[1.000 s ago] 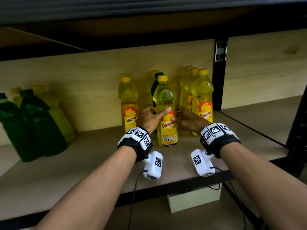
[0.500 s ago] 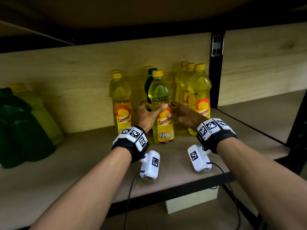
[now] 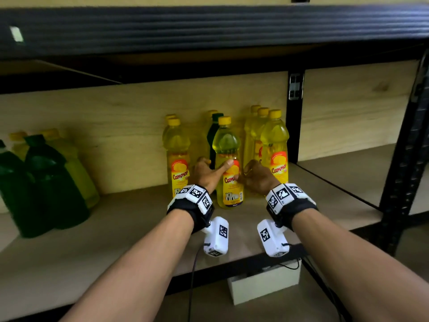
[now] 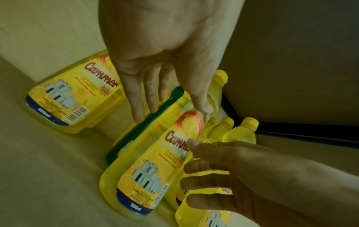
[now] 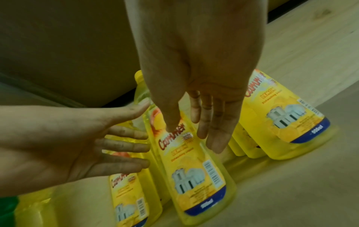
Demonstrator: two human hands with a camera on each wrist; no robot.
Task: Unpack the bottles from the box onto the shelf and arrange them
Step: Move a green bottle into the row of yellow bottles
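Both hands, left hand, right hand, flanking upright yellow bottle on shelf

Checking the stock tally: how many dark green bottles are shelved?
3: two dark green bottles at the shelf's left end, a third behind the middle Cammer lemon bottle. More may be hidden.

Yellow bottle, front centre, label: "Cammer", "LEMON", "900ml"; barcode at the label's lower right; smaller print too blurred to read.
Left bottle, label: "Cammer", "LEMON", "900ml"; barcode.
Right bottle, label: "LEMON", "900ml", brand partly cut off.
Wrist bands, camera housings: black-and-white square code markers, no letters.
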